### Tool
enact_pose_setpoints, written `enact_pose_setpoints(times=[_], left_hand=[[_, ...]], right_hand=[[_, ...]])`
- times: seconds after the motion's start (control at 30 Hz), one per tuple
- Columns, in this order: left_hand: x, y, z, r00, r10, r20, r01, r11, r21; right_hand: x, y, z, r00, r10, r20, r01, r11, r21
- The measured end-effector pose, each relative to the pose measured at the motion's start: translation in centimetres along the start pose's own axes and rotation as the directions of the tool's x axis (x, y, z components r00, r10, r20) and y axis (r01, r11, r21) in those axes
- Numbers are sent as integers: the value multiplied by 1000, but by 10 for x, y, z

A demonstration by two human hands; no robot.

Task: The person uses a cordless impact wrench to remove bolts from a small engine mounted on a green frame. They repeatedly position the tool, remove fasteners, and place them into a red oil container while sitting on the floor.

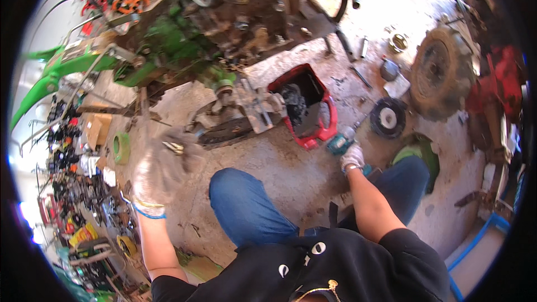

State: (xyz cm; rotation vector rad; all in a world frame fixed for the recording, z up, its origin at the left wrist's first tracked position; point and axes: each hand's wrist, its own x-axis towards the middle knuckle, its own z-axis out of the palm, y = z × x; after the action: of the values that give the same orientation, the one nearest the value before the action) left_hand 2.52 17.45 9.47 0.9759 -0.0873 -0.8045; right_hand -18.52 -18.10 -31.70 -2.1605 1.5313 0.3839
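My right hand [352,157], in a pale work glove, is closed round the grip of a teal cordless drill [338,144]. The drill is low over the floor in front of my knee, beside a red open-topped housing [321,134] with a dark interior. My left hand [159,170], also gloved, is smeared by motion left of my other knee. A small brass-coloured metal piece [174,147] shows at its fingers; whether they grip it is unclear. Between the hands, a rusty hub assembly [238,117] on the machine's axle reaches down towards the floor.
A green, dirt-covered machine [168,50] fills the upper left. To the right are a black round disc [387,118], a large tyre [439,72] and a green cover [422,154]. A green tape roll [121,148] and cluttered tools and parts line the left side.
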Motion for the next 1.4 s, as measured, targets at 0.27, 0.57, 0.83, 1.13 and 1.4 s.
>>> enact_pose_setpoints(times=[0.27,0.57,0.83,1.13,1.4], left_hand=[[114,-212,42,644,-688,336,759,519,-393],[201,-257,124,894,-419,161,445,873,-201],[86,-153,85,882,230,412,-471,411,780],[138,-64,-41,842,497,209,17,-413,911],[141,-73,-57,881,471,52,143,-370,918]], right_hand=[[-1,-7,-3,994,109,-5,-108,990,94],[0,-5,-4,985,169,39,-173,957,233],[-8,-8,-18,995,40,94,-39,999,-6],[-12,-9,-29,992,40,120,-44,998,33],[-59,-32,-83,999,28,24,-31,991,129]])
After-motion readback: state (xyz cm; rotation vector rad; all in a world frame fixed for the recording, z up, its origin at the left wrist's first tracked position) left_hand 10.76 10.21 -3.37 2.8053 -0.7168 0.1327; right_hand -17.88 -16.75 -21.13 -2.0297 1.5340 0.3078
